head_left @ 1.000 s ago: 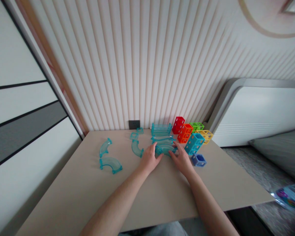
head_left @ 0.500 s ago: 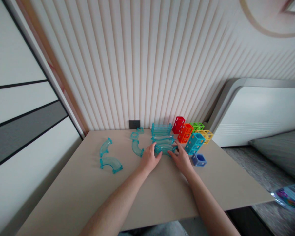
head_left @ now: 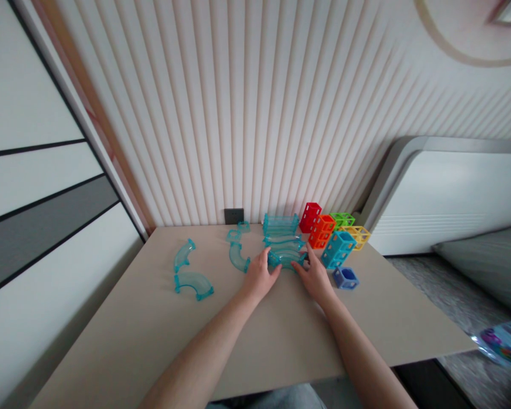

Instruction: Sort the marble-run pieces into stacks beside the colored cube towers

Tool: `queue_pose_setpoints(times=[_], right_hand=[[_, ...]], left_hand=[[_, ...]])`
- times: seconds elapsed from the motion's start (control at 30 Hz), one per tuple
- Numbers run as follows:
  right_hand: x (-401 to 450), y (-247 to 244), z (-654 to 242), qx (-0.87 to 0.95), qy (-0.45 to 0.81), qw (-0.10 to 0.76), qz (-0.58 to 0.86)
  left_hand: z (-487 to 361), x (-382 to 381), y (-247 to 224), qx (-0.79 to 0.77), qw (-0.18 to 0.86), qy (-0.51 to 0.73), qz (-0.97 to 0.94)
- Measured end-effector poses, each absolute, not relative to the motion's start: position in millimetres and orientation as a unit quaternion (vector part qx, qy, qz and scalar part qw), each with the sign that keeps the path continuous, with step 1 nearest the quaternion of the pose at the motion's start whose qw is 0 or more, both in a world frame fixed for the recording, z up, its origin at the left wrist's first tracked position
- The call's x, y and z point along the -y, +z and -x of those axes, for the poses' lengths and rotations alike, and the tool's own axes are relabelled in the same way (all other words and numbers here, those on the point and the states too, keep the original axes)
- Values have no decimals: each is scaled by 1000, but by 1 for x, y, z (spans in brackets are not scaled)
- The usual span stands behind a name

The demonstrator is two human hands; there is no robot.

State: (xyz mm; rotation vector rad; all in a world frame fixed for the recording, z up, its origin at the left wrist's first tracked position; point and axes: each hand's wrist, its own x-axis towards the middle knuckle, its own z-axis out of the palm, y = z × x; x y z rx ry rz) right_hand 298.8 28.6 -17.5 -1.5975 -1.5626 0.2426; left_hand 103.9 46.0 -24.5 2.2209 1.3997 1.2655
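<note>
Between my two hands lies a clear teal track piece (head_left: pixel 287 259), nearest me in a row of similar pieces. My left hand (head_left: pixel 260 276) grips its left end, thumb on the near side. On its right end, my right hand (head_left: pixel 314 274) has its thumb and fingers closed around it. Just behind are wavy teal track pieces (head_left: pixel 283 241) and, at the wall, a ribbed teal piece (head_left: pixel 281 223). A curved teal tube piece (head_left: pixel 237 257) rests left of my left hand. Right of my right hand sits a low blue square block (head_left: pixel 346 278).
Teal (head_left: pixel 338 250), orange (head_left: pixel 322 232), red (head_left: pixel 310 217), yellow (head_left: pixel 357 236) and green (head_left: pixel 342 219) open-sided blocks stand at the back right. Two curved teal pieces (head_left: pixel 193 282) lie on the left of the table (head_left: pixel 145 341). Small teal square frames (head_left: pixel 234 234) sit near the wall socket (head_left: pixel 234 216).
My hands stay at the two ends of the same teal track piece, almost unmoved. The whole view has shifted very slightly.
</note>
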Motion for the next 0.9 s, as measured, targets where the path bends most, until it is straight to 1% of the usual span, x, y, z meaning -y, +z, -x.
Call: queue_pose_setpoints(times=[0.2,0.37,0.9], right_hand=[[-29,-17,-300,629,98,433,638],[-29,-18,-299,623,108,435,641],[-29,-18,-300,625,118,420,648]], left_hand=[[-104,-45,-32,-516,132,402,-745],[-104,-47,-31,-537,126,370,-748],[-104,-46,-26,-529,121,344,-766]])
